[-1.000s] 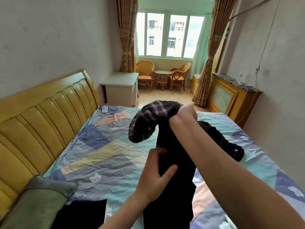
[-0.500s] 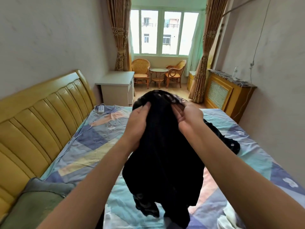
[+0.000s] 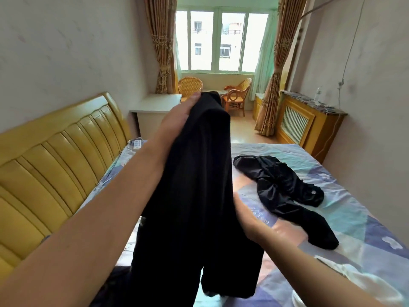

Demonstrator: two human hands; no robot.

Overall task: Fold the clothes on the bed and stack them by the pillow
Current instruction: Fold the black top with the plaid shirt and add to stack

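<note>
Two hands on one black garment (image 3: 194, 185): my left hand (image 3: 177, 116) grips its top, mid-frame; my right hand (image 3: 250, 220) touches its right edge lower down, though I can't tell whether those fingers are curled round the cloth. To do this well I should find a seam, let it hang straight, then lay it flat. It's plain, dark, limp, hanging in two lobes above the bed (image 3: 332, 165).

Pale plaster walls (image 3: 66, 52) flank a bright bay window (image 3: 221, 41) with gold curtains (image 3: 161, 45); two wicker chairs (image 3: 238, 97), a white bedside cabinet (image 3: 155, 111), a yellow padded headboard (image 3: 55, 156), a wooden radiator cover (image 3: 305, 122)
</note>
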